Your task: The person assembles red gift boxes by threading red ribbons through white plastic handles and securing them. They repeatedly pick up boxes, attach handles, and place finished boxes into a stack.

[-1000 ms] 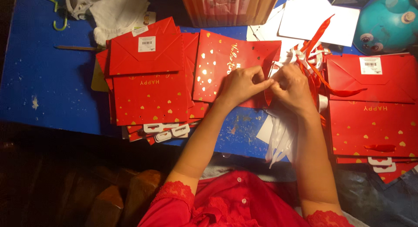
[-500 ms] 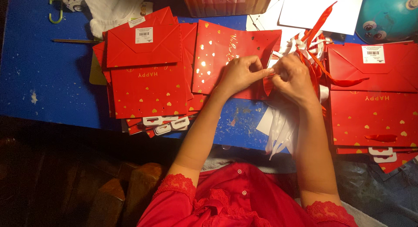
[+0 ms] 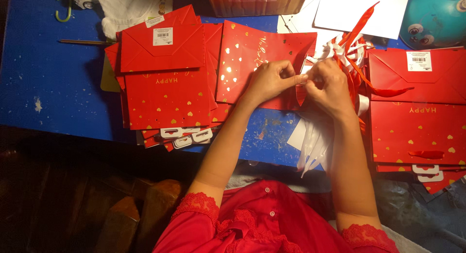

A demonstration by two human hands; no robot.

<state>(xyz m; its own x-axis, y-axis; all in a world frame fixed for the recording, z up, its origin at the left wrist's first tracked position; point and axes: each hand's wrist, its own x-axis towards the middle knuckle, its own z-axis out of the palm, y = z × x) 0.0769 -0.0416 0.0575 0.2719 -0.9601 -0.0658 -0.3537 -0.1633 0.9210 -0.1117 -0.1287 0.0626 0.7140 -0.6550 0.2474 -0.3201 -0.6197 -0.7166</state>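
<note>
My left hand (image 3: 272, 80) and my right hand (image 3: 329, 84) meet fingertip to fingertip over a flat red paper gift bag with gold hearts (image 3: 247, 63) on the blue table (image 3: 48, 78). Both pinch a red ribbon (image 3: 359, 25) at the bag's right edge; the ribbon's free end sticks up towards the far side. A bunch of red and white ribbons (image 3: 340, 51) lies just behind my right hand, and white strips (image 3: 313, 146) hang below my wrists over the table's near edge.
A stack of flat red bags (image 3: 165, 88) lies left of my hands, another stack (image 3: 417, 112) on the right. White paper sheets (image 3: 359, 10) and a teal round toy (image 3: 434, 17) sit at the back right, a cardboard box (image 3: 257, 0) at the back middle.
My hands have stayed together at the bag's right edge, working the ribbon with small finger movements. The view has shifted slightly; the stacks have not moved.
</note>
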